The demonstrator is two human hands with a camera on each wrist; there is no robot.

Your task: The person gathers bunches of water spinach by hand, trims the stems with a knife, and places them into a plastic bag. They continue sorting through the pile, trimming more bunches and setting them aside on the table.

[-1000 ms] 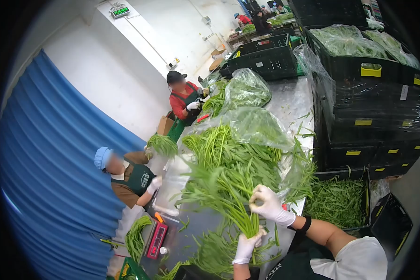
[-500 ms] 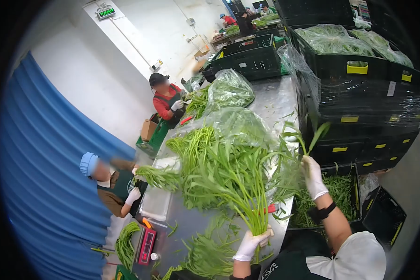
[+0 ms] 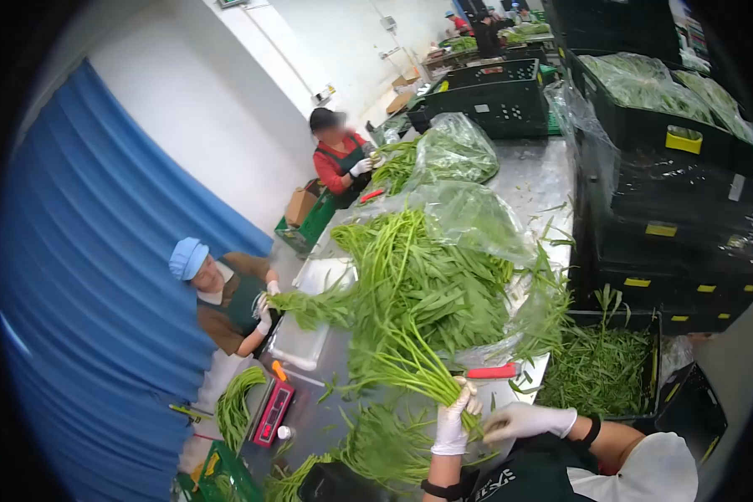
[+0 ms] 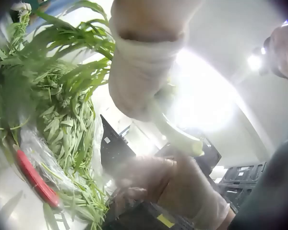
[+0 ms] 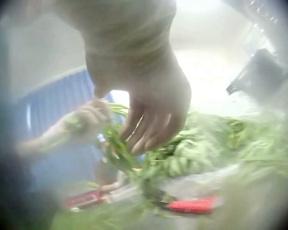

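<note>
My gloved left hand [image 3: 453, 422] grips a bunch of long-stemmed leafy greens, like water spinach [image 3: 414, 368], by its lower stems, the leaves spreading over the table. Cut stem ends [image 4: 189, 143] poke out below that fist in the left wrist view. Close beside it, my gloved right hand [image 3: 531, 421] hangs with fingers loosely bent and nothing visible in them; the right wrist view shows those fingers [image 5: 151, 127] pointing down. A red-handled knife [image 3: 492, 371] lies on the table just beyond both hands. Behind it rises a big heap of the same greens [image 3: 443, 293].
A black crate of loose greens [image 3: 598, 368] stands at the table's right edge, below stacked black crates [image 3: 669, 209]. Plastic bags [image 3: 468, 217] partly cover the heap. A red scale [image 3: 274, 414] sits at left. Across the table, a person in a blue cap [image 3: 234, 293] handles greens.
My right hand went out to the right with a leafy sprig, then came back beside the left hand without it. A sprig now stands up over the crate of greens. The held bunch tilted left.
</note>
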